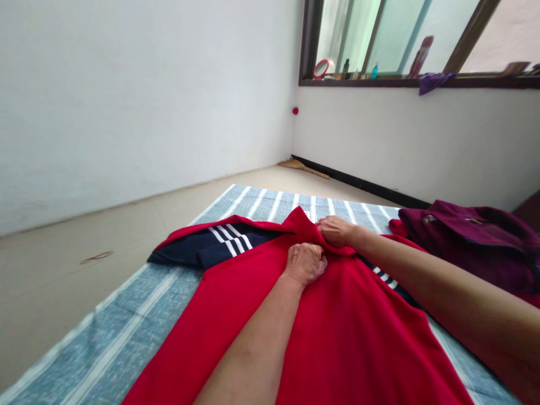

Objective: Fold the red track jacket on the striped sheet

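Observation:
A red polo-style shirt [337, 332] with navy, white-striped sleeves lies spread on a striped blue cloth [122, 332]. My left hand [304, 263] is closed on the shirt just below its collar [300, 223], near the middle of the front. Slightly farther away and to the right, my right hand [335, 230] is closed at the collar's right side. The fingertips of both hands are partly hidden. The left sleeve [223, 242] lies out to the side, and my right forearm covers part of the other sleeve.
Folded purple clothing [472, 242] lies at the right of the cloth. A broom [304, 167] rests on the floor by the wall corner. On the windowsill stand a round red mirror [321, 68], bottles and a purple rag [434, 82]. A thin loop [97, 257] lies on the floor at left.

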`<state>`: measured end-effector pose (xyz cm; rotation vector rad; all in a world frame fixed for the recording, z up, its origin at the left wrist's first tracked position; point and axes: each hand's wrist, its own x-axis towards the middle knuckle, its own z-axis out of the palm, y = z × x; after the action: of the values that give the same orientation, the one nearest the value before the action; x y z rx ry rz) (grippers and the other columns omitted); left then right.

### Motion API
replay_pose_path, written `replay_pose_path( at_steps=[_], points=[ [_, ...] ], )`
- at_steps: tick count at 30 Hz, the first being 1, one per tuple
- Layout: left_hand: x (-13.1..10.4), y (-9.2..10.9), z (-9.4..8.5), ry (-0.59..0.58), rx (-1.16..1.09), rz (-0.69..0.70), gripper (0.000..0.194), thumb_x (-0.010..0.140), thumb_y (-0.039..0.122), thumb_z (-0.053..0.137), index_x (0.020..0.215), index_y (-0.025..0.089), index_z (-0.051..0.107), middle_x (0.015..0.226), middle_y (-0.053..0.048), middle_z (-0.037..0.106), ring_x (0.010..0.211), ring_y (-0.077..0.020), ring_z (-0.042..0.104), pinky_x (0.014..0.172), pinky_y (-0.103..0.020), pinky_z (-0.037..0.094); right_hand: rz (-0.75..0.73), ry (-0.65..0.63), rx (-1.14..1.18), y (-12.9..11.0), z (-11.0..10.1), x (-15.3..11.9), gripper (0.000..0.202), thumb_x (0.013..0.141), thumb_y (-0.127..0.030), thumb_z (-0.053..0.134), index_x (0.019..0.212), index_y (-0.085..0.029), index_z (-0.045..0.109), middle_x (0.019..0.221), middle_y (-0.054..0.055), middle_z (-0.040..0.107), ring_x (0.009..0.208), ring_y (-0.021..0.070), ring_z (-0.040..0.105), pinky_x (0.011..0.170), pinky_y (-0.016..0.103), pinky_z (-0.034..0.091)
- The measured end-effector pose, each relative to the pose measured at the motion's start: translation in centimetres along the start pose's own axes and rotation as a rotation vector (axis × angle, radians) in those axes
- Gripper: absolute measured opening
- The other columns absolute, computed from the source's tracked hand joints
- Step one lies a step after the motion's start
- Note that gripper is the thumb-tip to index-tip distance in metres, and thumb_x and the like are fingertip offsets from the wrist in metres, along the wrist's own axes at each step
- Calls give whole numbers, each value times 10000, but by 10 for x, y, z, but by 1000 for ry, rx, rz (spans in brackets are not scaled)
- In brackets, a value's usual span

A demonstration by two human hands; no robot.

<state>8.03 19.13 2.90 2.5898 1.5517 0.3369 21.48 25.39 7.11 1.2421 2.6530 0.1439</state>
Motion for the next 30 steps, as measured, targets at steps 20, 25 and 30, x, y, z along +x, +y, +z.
replay_pose_path(
  at_steps=[20,25,30],
  points=[
    [1,2,-2,-38,20,-53,323,844,365,478,855,156,724,866,-116,728,847,-237,670,763,-299,467,-190,71,-200,-3,11,-5,227,917,-119,418,953,-94,640,953,137,661,912,211,591,790,324,425],
    [3,2,-6,-62,22,-50,329,839,367,474,861,152,722,868,-126,726,871,-248,671,783,-308,477,-165,67,-180,-4,11,-5,231,919,-129,411,945,-100,639,967,138,653,920,218,579,796,334,422],
    [4,2,-7,-75,21,-56,311,837,358,468,879,174,714,899,-116,725,885,-244,672,790,-315,488,-69,66,-124,-4,9,-6,238,925,-143,400,952,-127,636,1006,133,641,954,225,573,794,324,424]
  ],
)
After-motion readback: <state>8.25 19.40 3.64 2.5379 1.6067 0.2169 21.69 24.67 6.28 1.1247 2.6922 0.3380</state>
